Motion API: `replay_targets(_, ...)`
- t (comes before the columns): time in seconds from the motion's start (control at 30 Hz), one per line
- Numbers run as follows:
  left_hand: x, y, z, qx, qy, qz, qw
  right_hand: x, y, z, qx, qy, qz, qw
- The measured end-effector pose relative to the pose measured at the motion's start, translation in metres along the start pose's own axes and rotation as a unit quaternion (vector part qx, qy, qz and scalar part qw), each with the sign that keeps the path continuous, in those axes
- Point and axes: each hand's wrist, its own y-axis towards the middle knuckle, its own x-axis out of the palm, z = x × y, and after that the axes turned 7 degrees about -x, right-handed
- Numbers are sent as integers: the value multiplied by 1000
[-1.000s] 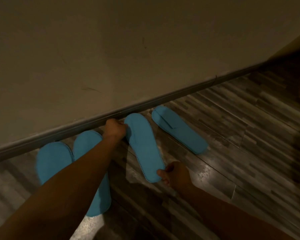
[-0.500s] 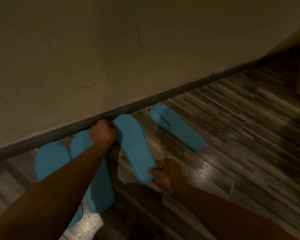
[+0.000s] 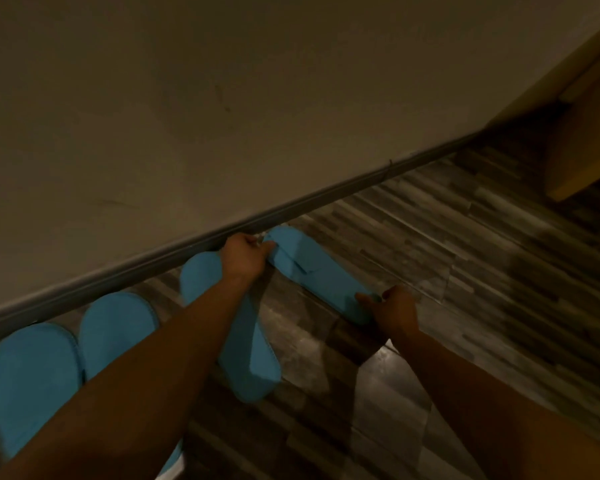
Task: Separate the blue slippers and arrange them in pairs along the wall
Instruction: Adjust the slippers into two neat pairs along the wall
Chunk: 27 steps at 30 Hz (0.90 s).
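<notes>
Several flat blue slippers lie on the dark wood floor with their toes at the baseboard. Two slippers (image 3: 32,379) (image 3: 118,327) rest side by side at the far left. A third slipper (image 3: 250,355) runs under my left forearm. The rightmost slipper (image 3: 319,275) lies angled away from the wall. My left hand (image 3: 245,258) grips that slipper's toe end by the baseboard. My right hand (image 3: 394,310) pinches its heel end. My left arm hides part of the two left slippers.
A beige wall (image 3: 257,116) with a grey baseboard (image 3: 326,199) runs diagonally across the view. A tan wooden piece of furniture (image 3: 582,143) stands at the far right. Wood-pattern floor (image 3: 465,271) stretches right of the slippers.
Both hands let go of the third slipper, now lying toe to the wall, and moved right onto the rightmost slipper. The view shifted right.
</notes>
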Motion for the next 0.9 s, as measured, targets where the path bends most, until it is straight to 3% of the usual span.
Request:
replay_targets(0.1,12,10,7,-3,48,9,999,9,8,3,5,3,-38,999)
replay_targets(0.23,25,21,5,-10,71,26,997,15,11,1,22,12,-31,999)
replay_targets(0.43,25,22,9,-28,9,12,1000,8,6,1,21,35,-60,997)
replay_targets(0.6,5,21,-3,-32,-9,7,999,14,-15,3,-8,8,-55,998)
replay_targets(0.9,-25,9,-22,27,55,58,996,51,-54,-3,-101,-14,-145,984)
